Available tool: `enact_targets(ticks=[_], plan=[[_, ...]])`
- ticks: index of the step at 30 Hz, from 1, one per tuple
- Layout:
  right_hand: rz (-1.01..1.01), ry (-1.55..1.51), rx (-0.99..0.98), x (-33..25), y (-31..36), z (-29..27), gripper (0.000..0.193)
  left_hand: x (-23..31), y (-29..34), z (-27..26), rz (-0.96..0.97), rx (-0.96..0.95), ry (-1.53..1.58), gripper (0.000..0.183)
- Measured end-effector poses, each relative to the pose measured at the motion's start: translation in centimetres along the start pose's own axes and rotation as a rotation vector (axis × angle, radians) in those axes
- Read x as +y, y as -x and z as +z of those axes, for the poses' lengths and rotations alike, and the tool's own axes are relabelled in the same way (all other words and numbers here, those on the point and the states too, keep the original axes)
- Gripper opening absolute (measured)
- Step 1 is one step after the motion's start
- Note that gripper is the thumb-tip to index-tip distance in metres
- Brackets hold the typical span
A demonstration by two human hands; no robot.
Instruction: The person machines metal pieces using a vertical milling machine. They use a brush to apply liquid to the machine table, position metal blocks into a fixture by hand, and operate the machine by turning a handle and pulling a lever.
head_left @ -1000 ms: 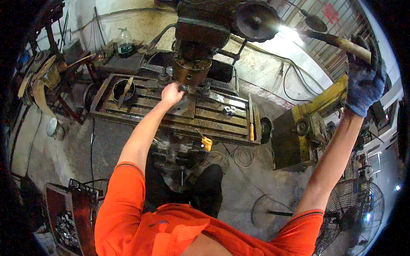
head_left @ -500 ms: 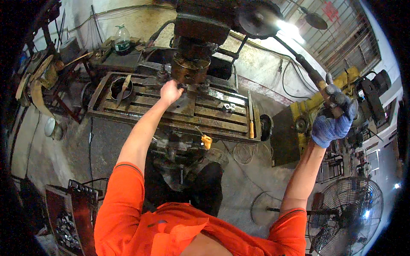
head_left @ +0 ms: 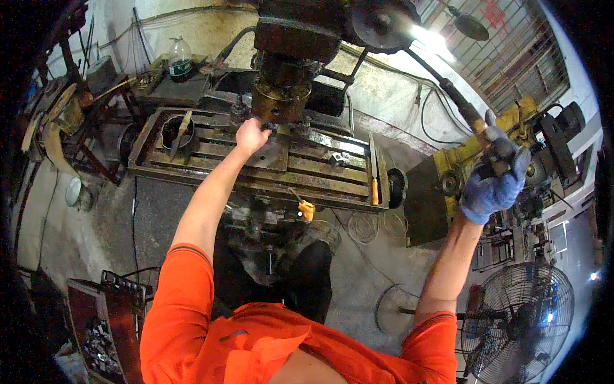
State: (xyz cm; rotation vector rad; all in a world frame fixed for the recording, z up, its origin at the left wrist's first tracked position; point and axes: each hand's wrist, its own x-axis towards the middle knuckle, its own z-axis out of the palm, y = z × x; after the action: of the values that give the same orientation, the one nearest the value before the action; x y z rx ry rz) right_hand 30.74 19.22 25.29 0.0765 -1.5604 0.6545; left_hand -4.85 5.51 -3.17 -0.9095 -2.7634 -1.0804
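My bare left hand (head_left: 251,137) is closed just below the machine's round spindle head (head_left: 279,102), over the slotted metal table (head_left: 224,168). What its fingers pinch is hidden. My right hand (head_left: 494,182), in a blue-grey knitted glove with dark, dirty fingers, is raised at the right. It wraps round the end of a long lever (head_left: 455,97) that slopes down from the machine's round hub (head_left: 382,24). A small shiny metal block (head_left: 339,159) lies on the table, right of my left hand.
A round pot (head_left: 176,133) with a brush stands on the table's left part. A yellow-handled file (head_left: 375,182) lies along its right edge. A yellow-handled tool (head_left: 306,210) projects at the front. A fan (head_left: 521,326) stands lower right; a bin of metal pieces (head_left: 96,326) lower left.
The whole view has shifted slightly left. My left hand stays below the spindle head, and my gloved right hand stays on the lever, a touch further left in the picture.
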Motion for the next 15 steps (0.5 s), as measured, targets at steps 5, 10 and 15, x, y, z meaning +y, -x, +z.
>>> enact_targets(ticks=[5,10,15], plan=[[-0.009,-0.093,0.091,0.0,1.9,0.9,0.040,0.7,0.2,0.3,0.080,0.050,0.085,0.032],[0.079,-0.031,0.034,-1.1,-0.9,0.8,0.032,1.2,0.9,-0.7,0.042,0.041,0.038,0.029],[0.067,-0.051,0.116,0.2,1.4,0.1,0.034,1.0,0.6,-0.4,0.047,0.050,0.050,0.027]])
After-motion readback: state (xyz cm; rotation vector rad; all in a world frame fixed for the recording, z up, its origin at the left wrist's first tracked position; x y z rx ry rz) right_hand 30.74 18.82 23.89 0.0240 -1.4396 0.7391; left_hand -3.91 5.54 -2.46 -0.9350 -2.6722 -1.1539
